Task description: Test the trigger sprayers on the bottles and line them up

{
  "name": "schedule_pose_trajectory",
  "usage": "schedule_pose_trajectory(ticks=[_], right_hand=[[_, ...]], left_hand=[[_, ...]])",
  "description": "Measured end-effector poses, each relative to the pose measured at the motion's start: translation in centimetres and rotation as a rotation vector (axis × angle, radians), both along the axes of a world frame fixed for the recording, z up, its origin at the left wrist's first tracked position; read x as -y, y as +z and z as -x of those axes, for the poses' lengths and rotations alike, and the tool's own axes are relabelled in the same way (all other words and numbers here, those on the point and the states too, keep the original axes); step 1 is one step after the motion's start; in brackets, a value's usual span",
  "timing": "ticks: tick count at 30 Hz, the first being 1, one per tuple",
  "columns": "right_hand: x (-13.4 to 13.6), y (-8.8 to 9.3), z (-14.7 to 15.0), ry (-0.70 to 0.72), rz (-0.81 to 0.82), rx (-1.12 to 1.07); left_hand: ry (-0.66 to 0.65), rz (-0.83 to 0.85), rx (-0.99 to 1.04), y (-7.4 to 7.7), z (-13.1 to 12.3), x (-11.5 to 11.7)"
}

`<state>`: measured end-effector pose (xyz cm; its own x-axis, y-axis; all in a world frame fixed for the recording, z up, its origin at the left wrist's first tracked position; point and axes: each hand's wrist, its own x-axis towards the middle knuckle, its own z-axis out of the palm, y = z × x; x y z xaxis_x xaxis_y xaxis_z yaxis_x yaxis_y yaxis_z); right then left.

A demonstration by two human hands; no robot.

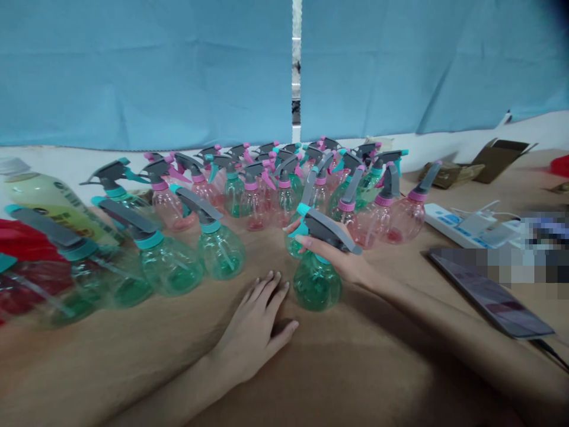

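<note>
My right hand (335,255) grips a green spray bottle (317,287) around its neck, just under the grey and teal spray head (326,228). The bottle stands upright in front of me, with the nozzle pointing left. My left hand (260,320) lies flat on the brown table (338,379), fingers stretched forward, a little left of that bottle and holding nothing. Left of it stand more green spray bottles, among them a near one (221,255) and another (171,267). Pink spray bottles, such as one (406,216), stand behind my right hand.
Several more pink and green spray bottles crowd the back of the table. At the left lies a big labelled bottle (57,201) by a red bag (26,243). On the right are a phone (489,290), a white power strip (453,225) and an open cardboard box (500,160).
</note>
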<state>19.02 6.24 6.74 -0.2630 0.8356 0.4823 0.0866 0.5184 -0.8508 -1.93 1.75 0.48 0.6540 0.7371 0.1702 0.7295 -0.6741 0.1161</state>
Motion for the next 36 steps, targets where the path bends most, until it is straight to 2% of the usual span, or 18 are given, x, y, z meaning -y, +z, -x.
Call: schedule_pose_trajectory(ticks=[9,20,36], right_hand=[[0.03,0.19,0.36,-0.018,-0.036,-0.029],[0.21,0.66,0.23,-0.132,-0.082,0.090],[0.23,0.13,0.29,-0.051,-0.040,-0.006]], left_hand=[[0.000,-0.008,-0.033,-0.14,0.00,-0.09],[-0.009,-0.014,0.018,-0.39,0.10,-0.16],[-0.008,-0.020,0.014,-0.23,0.10,-0.05]])
